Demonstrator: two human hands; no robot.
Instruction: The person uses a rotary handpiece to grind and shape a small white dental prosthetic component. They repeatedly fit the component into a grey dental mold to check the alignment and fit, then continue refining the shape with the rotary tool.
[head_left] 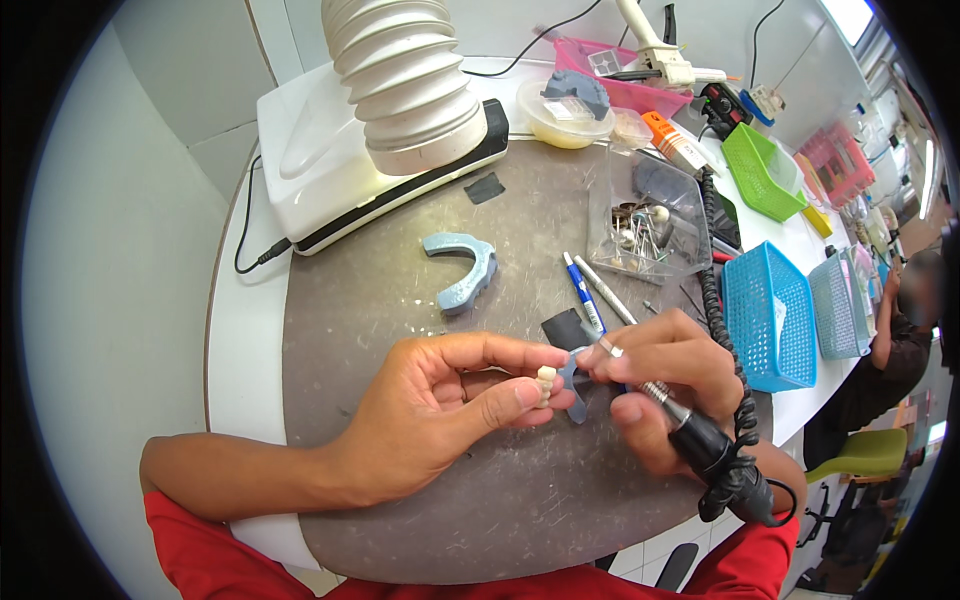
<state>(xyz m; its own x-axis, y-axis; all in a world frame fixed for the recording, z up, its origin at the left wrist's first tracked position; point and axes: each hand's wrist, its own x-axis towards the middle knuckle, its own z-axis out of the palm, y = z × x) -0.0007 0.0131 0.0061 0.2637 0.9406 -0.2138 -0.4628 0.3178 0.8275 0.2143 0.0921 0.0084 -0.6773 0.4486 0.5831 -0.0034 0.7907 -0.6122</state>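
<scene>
My left hand [425, 405] pinches a small tooth-coloured dental bridge [545, 386] between thumb and fingers, above the brown bench mat [400, 540]. Close on its right, my right hand [685, 370] is wrapped round a rotary handpiece [698, 438] with a black rear body and a coiled black cord. The handpiece points toward the bridge; its tip is partly hidden by my fingers, so I cannot tell whether the two touch. Behind my fingers lies a blue-grey model piece [577, 405], partly covered. Farther off rests a horseshoe-shaped blue-grey dental arch model [484, 272].
A ribbed white hose [405, 80] hangs over a white machine [320, 140] at the back left. A clear box [625, 262] of burs, a blue pen [583, 290], a blue basket [768, 315] and a green basket [762, 172] stand right. A person [870, 370] sits far right.
</scene>
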